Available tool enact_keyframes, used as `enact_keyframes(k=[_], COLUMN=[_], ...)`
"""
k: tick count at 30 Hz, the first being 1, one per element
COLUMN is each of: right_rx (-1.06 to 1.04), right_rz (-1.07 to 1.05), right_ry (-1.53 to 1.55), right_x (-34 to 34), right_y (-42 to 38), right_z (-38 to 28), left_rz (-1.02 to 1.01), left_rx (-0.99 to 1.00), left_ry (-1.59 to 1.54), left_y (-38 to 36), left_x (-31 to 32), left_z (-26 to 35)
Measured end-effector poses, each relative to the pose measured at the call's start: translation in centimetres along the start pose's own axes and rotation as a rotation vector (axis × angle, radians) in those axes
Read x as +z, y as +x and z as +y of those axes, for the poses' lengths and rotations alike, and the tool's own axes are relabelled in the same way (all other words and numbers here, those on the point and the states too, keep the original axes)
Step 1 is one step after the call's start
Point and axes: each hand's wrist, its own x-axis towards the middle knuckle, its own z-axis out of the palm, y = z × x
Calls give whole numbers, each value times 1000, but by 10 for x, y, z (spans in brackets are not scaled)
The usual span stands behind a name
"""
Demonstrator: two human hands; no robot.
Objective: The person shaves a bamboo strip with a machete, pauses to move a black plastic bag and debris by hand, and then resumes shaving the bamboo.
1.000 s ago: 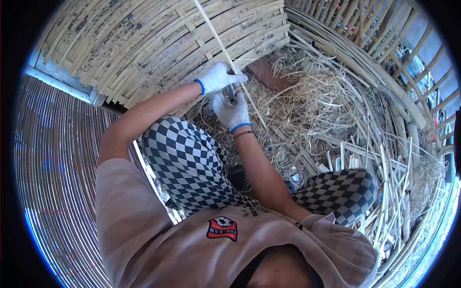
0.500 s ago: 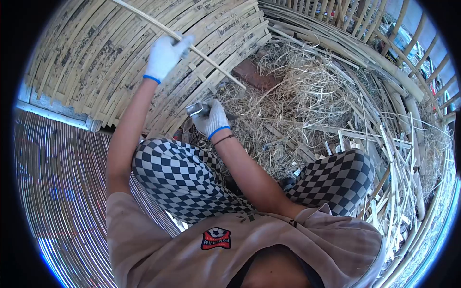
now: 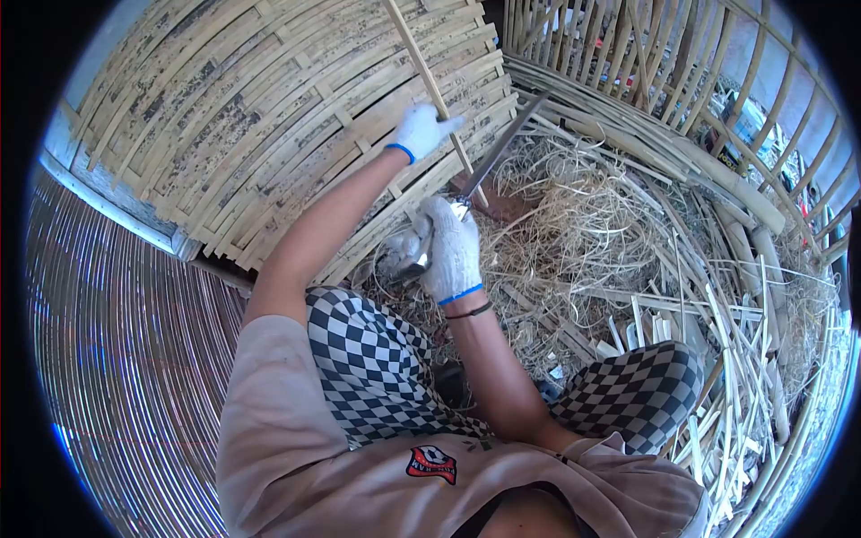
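Bamboo strip [image 3: 416, 59] sits pinched in left hand [image 3: 421, 133]; right hand [image 3: 454, 247] clasps knife [image 3: 504, 146].

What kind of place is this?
It looks like a bamboo-craft workshop, maybe a homemade one. There's a big woven panel, a heap of curly shavings, and a long knife in the gloved right hand.

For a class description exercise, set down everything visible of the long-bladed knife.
The knife has a long, narrow, straight-looking blade, dark grey and seemingly metal. The gloved right hand grips it, hiding most of the handle; a bright patch shows where the blade emerges. It slants away from the person and rightward, its base crossing the pale strip in view. Contact there and sharpness cannot be told.
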Motion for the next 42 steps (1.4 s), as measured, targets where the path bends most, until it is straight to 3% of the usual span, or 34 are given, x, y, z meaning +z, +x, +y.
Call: enact_keyframes(k=[7, 8, 9, 10, 12, 14, 17, 23, 26, 30, 32, 34, 36, 38, 40, 42], right_rx=[-381, -293, -379, -449, -537, -574, -668, -1001, -799, -738, -771, -833, -858, -854, -890, -906], right_rz=[-201, -219, -214, -219, -185, -119, -115, -48, -37, -7, 7, 21, -46, -104, -112, -126], right_ry=[-670, -707, -763, -853, -989, -1101, -1245, -1417, -1207, -1160, -1214, -1252, -1230, -1246, -1322, -1363], right_x=[39, 53, 60, 71, 97, 123, 135, 90, 94, 90, 84, 90, 95, 103, 112, 123], right_y=[-21, -32, -23, -25, -17, 5, 21, 43, 42, 44, 49, 49, 56, 55, 54, 51], right_z=[-79, -98, -108, -120, -149, -175, -198, -204, -209, -211, -210, -200, -194, -191, -185, -176], left_rz=[66, 52, 13, 70, 114, 98, 67, -41, -126, -208, 133, 402, 483, 461, 343, 119], left_rx=[25, 24, -28, 74, 190, 222, 257, 332, 312, 346, 257, 354, 617, 275, 263, 588], left_ry=[-58, -85, -226, -333, -303, -23, 18, 31, 39, 130, -260, -535, -658, -1077, -1201, -1033], left_y=[2, 3, 15, 31, 38, -1, -18, -23, -30, -14, -27, -32, -28, -53, -45, -2], left_x=[16, 10, 24, 57, 62, 15, 1, 11, 5, -54, -125, -187, -230, -280, -288, -285], left_z=[20, 24, 10, -22, -23, 26, 55, 81, 86, 102, 133, 162, 181, 260, 262, 220])
